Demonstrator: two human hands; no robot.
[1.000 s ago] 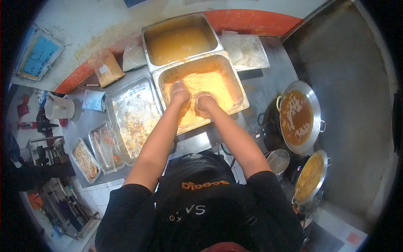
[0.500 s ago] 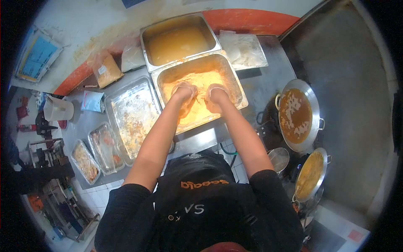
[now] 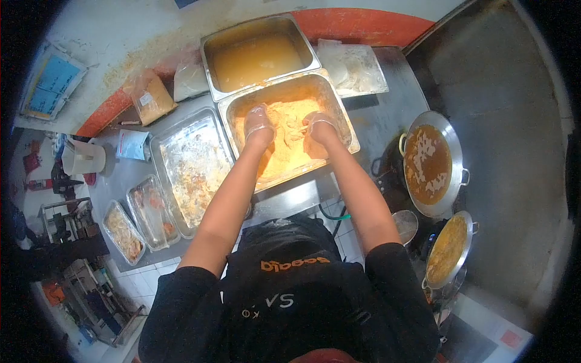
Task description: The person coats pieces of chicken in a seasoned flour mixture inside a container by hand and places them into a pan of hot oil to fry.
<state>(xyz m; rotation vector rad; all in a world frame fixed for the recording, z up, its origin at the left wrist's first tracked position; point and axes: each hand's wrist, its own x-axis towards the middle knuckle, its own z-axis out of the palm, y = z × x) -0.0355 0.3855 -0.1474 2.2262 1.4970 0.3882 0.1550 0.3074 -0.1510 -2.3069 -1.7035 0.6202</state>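
Both of my hands are in clear plastic gloves inside a deep metal pan (image 3: 352,134) of orange-yellow breading flour (image 3: 285,136). My left hand (image 3: 258,121) is over the pan's left side, fingers stretched toward the far wall and nothing visible in it. On the right side, my right hand (image 3: 318,126) reaches down into the flour, its fingers mostly hidden by the glove and flour. The flour lies in loose heaps between the two hands. Any pieces of food under it are not visible.
Behind stands a metal pan of yellowish liquid (image 3: 257,57). To the left are a flour-smeared tray (image 3: 196,169), smaller food trays (image 3: 151,212) and a bag of orange powder (image 3: 154,100). Two woks of oil (image 3: 428,160) stand at the right, near a wire strainer (image 3: 404,227).
My left hand has moved left and farther toward the back of the pan, its fingers now straighter. My right hand has shifted slightly right. The flour between them has changed shape.
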